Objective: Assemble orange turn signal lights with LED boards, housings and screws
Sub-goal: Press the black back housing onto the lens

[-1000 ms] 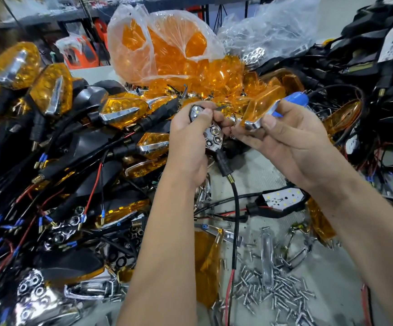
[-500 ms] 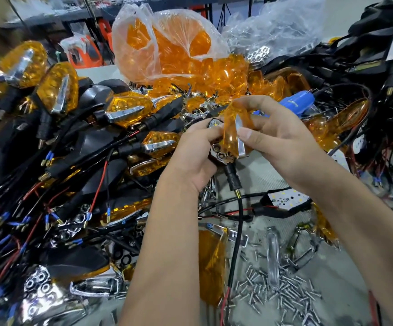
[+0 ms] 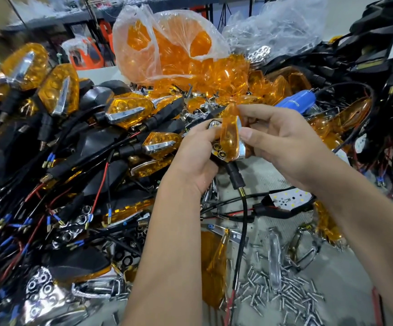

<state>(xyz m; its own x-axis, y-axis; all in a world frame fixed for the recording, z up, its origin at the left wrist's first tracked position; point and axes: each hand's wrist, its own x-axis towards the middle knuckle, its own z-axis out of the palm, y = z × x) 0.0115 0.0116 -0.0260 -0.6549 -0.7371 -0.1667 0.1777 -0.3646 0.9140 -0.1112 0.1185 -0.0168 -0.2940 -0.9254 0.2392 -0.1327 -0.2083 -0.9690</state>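
My left hand (image 3: 197,156) grips a black turn signal housing (image 3: 216,149) with a chrome reflector inside; its black stalk and cable (image 3: 240,203) hang down. My right hand (image 3: 277,142) pinches an orange lens (image 3: 230,135) with a chrome trim strip, held edge-on against the housing's open face. A loose housing with a white LED board (image 3: 289,200) lies on the bench to the right. Several small screws (image 3: 282,292) are scattered at the front.
Finished orange signal lights and wires (image 3: 78,137) are piled on the left. A clear bag of orange lenses (image 3: 167,45) stands behind. A blue electric screwdriver (image 3: 296,103) lies behind my right hand. Black housings (image 3: 367,55) fill the right. A spare orange lens (image 3: 214,267) lies in front.
My right hand has brought the orange lens from beside the housing over its open face and turned it edge-on against it. My left hand keeps hold of the housing.
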